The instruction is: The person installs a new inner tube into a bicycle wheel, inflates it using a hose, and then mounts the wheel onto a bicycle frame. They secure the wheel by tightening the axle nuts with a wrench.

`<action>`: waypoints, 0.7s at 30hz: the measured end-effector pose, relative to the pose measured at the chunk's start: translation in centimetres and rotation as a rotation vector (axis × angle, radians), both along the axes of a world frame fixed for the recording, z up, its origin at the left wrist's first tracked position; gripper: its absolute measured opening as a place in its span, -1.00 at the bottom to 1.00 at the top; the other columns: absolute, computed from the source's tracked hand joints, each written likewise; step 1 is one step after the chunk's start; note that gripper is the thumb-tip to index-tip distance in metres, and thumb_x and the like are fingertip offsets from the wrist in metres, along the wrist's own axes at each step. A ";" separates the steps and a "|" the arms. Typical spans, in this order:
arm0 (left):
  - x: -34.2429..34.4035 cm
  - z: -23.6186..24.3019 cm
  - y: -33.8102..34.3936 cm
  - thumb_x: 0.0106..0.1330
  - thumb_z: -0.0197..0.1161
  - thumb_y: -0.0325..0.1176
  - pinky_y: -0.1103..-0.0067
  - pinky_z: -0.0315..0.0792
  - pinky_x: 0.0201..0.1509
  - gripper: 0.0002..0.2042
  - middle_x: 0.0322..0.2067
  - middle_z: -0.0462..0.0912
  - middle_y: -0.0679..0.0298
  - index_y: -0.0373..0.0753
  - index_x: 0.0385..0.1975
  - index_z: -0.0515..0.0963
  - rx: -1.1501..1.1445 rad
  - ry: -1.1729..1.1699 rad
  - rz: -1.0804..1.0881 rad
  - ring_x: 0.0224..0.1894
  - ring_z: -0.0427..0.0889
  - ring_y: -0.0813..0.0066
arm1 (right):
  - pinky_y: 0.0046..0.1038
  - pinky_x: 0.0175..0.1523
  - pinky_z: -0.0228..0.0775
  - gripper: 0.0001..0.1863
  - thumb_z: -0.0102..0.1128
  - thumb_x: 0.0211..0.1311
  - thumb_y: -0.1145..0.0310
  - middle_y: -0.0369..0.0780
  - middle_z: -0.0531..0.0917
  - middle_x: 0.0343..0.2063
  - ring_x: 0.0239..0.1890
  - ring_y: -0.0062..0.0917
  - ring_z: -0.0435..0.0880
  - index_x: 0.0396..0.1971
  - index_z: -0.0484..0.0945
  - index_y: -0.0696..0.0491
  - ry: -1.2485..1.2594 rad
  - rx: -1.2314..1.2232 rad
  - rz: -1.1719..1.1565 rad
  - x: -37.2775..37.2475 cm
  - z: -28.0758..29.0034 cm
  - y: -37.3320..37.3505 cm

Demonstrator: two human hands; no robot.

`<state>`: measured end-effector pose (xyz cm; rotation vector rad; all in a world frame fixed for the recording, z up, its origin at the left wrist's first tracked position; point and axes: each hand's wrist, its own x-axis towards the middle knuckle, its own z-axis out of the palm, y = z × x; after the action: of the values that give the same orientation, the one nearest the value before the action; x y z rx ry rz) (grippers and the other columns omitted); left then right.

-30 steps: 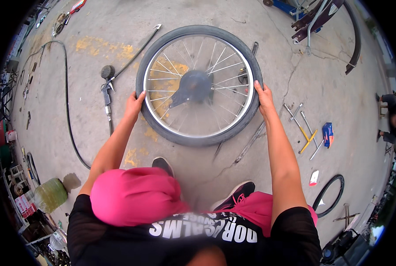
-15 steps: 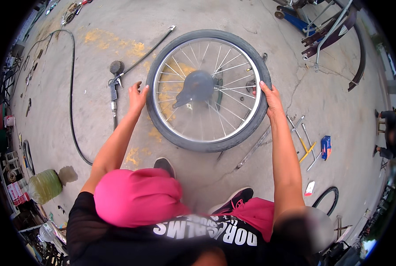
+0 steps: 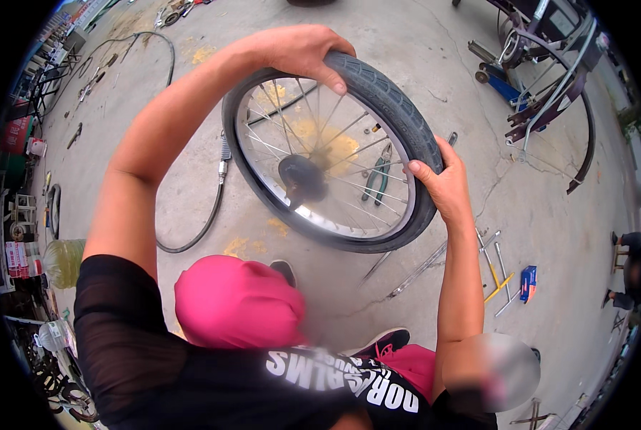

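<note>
A spoked bicycle wheel with a black tyre is held up off the concrete floor, tilted toward me. My left hand grips the tyre at its top edge, fingers curled over the tread. My right hand clasps the tyre on its right side. The dark hub shows through the spokes. Green-handled pliers lie on the ground behind the spokes. My pink-clad knees and black shoes are below.
A black air hose curves across the floor at left. Metal rods and yellow-handled tools and a small blue box lie at right. A bicycle frame and stand sit at top right. Clutter and a yellowish jug line the left edge.
The wheel lay flat on the ground with my hands at its sides; now it is lifted and tilted up, my left hand moved to its top edge.
</note>
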<state>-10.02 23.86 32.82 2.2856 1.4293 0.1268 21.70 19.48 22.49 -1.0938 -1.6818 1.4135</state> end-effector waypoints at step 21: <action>-1.5 2.6 -4.2 0.09 0.44 -0.11 0.59 0.43 -0.37 -0.59 -0.58 0.57 0.31 -0.41 -0.37 0.59 -0.214 -0.166 0.162 -0.48 0.53 0.58 | -0.47 -0.07 0.46 -0.39 0.40 0.08 0.12 -0.13 0.69 -0.26 -0.20 -0.48 0.66 0.04 0.47 0.20 -0.130 0.327 -0.001 -2.2 2.2 -3.0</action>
<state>-11.53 19.67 35.42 1.9414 1.4639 0.1983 19.55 16.45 24.68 -1.0156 -1.9219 1.0365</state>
